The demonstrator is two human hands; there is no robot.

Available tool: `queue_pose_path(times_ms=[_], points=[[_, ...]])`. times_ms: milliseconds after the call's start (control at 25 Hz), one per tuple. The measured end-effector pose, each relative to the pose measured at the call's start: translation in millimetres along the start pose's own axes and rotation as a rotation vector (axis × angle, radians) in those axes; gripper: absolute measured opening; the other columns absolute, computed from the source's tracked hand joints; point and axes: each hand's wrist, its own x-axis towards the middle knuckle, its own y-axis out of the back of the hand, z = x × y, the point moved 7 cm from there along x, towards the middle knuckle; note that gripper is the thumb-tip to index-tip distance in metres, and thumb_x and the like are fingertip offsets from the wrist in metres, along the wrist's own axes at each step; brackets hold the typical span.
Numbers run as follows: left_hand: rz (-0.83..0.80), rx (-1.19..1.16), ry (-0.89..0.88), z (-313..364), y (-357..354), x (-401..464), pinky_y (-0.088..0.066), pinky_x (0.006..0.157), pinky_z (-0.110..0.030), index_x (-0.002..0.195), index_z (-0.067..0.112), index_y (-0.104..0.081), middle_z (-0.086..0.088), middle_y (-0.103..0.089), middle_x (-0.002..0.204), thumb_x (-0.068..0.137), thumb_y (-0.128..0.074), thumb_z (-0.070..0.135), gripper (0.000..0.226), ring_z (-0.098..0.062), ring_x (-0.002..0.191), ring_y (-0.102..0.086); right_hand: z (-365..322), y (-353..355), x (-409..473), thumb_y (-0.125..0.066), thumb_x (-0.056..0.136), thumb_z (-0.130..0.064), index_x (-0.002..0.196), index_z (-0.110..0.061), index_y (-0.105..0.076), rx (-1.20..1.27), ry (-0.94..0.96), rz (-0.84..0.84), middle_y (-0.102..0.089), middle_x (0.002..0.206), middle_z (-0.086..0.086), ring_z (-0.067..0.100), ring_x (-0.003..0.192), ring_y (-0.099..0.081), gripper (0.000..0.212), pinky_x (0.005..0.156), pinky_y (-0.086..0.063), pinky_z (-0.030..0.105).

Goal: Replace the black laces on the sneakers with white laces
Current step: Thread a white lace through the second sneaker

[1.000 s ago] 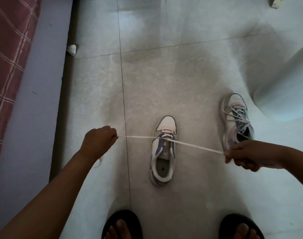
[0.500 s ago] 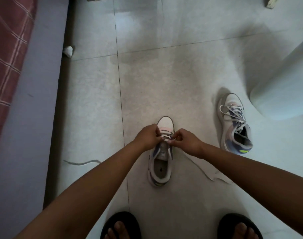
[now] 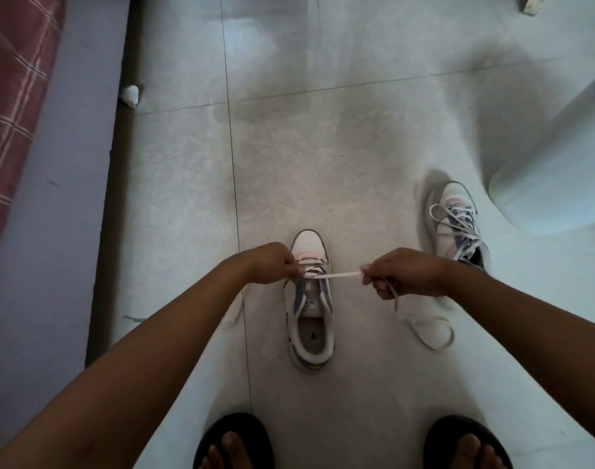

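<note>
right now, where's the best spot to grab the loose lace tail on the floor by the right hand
Take the lace tail just below the right hand, where it hangs free of the floor, and come from the right side, away from the shoe. Lower down it curls into a flat loop on the tiles, harder to pinch. The right hand already pinches the taut stretch above.

On the tiled floor (image 3: pixel 323 147) a white sneaker (image 3: pixel 311 306) stands toe away. The left hand (image 3: pixel 269 264) pinches at its lower eyelets, while the right hand (image 3: pixel 404 274) grips the white lace (image 3: pixel 340 275) drawn taut sideways. A second sneaker (image 3: pixel 456 225), laced, sits near on the right.
</note>
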Motion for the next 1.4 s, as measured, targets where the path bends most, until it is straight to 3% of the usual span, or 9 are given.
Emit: queue_pose_path(times_ms=[200,360,520,760,960,1080,1160,1280,1400], points=[[0.132,-0.572,-0.037,-21.8,30.3,-34.5,-0.050,0.083,-0.026,0.075,0.019,-0.075,0.002,-0.073,0.085,0.090,-0.056,0.040,0.031,-0.012,0.088,-0.067,-27.0,20.0,-40.2,-0.064,0.076,-0.027,0.067,-0.008,-0.066,0.292,0.145,0.009,-0.058,0.061,0.010,0.022,0.060,-0.058,0.021,0.061,-0.054,0.028],[0.241,-0.938,-0.228,-23.9,74.8,-75.2,-0.054,0.081,-0.026,0.068,0.017,-0.072,-0.005,-0.069,0.077,0.082,-0.057,0.041,0.032,-0.024,0.090,-0.070,-78.7,39.1,-77.3,-0.055,0.080,-0.026,0.057,-0.013,-0.065,0.375,0.372,0.048,-0.056,0.056,0.007,0.020,0.061,-0.060,0.028,0.067,-0.057,0.030],[0.378,-1.007,-0.369,-12.2,114.3,-114.0,-0.055,0.081,-0.030,0.063,0.016,-0.070,-0.003,-0.067,0.071,0.085,-0.052,0.033,0.033,-0.019,0.079,-0.068,-131.7,60.2,-124.1,-0.045,0.084,-0.028,0.053,-0.018,-0.064,0.396,0.606,0.105,-0.052,0.052,0.000,0.016,0.059,-0.060,0.038,0.067,-0.056,0.027],[0.539,-1.087,-0.520,0.7,151.6,-166.9,-0.055,0.071,-0.026,0.064,0.011,-0.069,-0.007,-0.064,0.067,0.066,-0.078,0.044,0.035,-0.017,0.067,-0.064,-175.3,76.5,-171.6,-0.029,0.097,-0.032,0.060,-0.025,-0.061,0.427,0.853,0.117,-0.047,0.054,-0.012,0.006,0.059,-0.054,0.049,0.073,-0.052,0.021],[0.628,-1.205,-0.508,5.5,170.9,-189.8,-0.056,0.066,-0.026,0.055,0.015,-0.066,0.002,-0.059,0.058,0.086,-0.044,0.025,0.040,-0.012,0.060,-0.062,-199.4,91.3,-198.6,-0.056,0.084,-0.035,0.084,-0.026,-0.069,0.589,1.028,0.002,-0.057,0.063,-0.015,0.002,0.068,-0.058,0.016,0.076,-0.050,0.020],[0.665,-1.227,-0.615,4.8,183.6,-211.2,-0.055,0.067,-0.024,0.062,0.019,-0.068,0.006,-0.062,0.064,0.096,-0.038,0.026,0.046,-0.008,0.065,-0.063,-198.6,94.6,-193.0,-0.040,0.098,-0.032,0.090,-0.031,-0.069,0.610,1.012,0.094,-0.060,0.067,-0.017,-0.002,0.072,-0.058,0.030,0.072,-0.049,0.015],[0.581,-1.285,-0.758,4.6,186.6,-225.9,-0.053,0.070,-0.026,0.075,0.018,-0.070,0.003,-0.064,0.074,0.093,-0.051,0.028,0.028,-0.012,0.073,-0.062,-194.5,85.6,-174.0,-0.036,0.099,-0.031,0.088,-0.032,-0.067,0.568,0.974,0.164,-0.059,0.071,-0.017,-0.001,0.071,-0.057,0.033,0.067,-0.048,0.015],[0.220,-1.599,-0.981,2.5,177.6,-235.1,-0.043,0.086,-0.052,0.101,-0.016,-0.055,-0.032,-0.055,0.097,0.097,-0.042,0.004,0.024,-0.042,0.092,-0.055,-185.3,75.5,-131.6,-0.044,0.095,-0.027,0.090,-0.026,-0.064,0.593,0.860,0.269,-0.056,0.070,-0.012,0.001,0.060,-0.051,0.020,0.054,-0.043,0.014],[0.327,-1.724,-0.871,-26.8,159.9,-221.4,-0.038,0.086,-0.051,0.099,-0.014,-0.056,-0.032,-0.053,0.101,0.098,-0.043,0.014,0.031,-0.042,0.095,-0.052,-160.3,55.9,-72.2,-0.043,0.097,-0.013,0.090,-0.014,-0.057,0.668,0.629,0.360,-0.054,0.064,-0.003,0.001,0.047,-0.047,0.016,0.045,-0.038,0.011]])
